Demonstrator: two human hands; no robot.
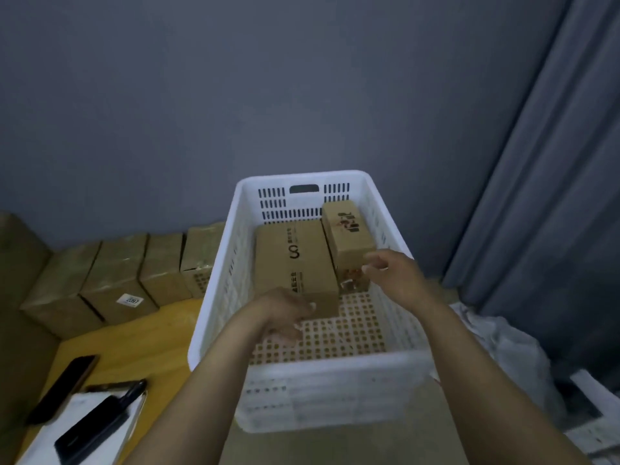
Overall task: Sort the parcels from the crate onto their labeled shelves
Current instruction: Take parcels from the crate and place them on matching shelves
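Note:
A white slotted crate (335, 364) stands in front of me with two cardboard parcels at its far end. The large parcel (297, 260) lies flat on the left. A smaller parcel (347, 229) with dark handwriting sits higher on the right. My left hand (285, 313) is inside the crate at the large parcel's near end, thumb against it and fingers loosely curled below. My right hand (392, 273) hovers at the small parcel's near right corner, thumb and fingers slightly apart and holding nothing. A small clear-wrapped item (352, 280) lies under the small parcel.
A row of taped cardboard boxes (114, 280) lines the wall to the left on a yellow wooden surface (144, 344). A dark phone (63, 387) and a black device on a white clipboard (90, 427) lie at the near left. Crumpled white plastic (503, 344) and a grey curtain (553, 196) are on the right.

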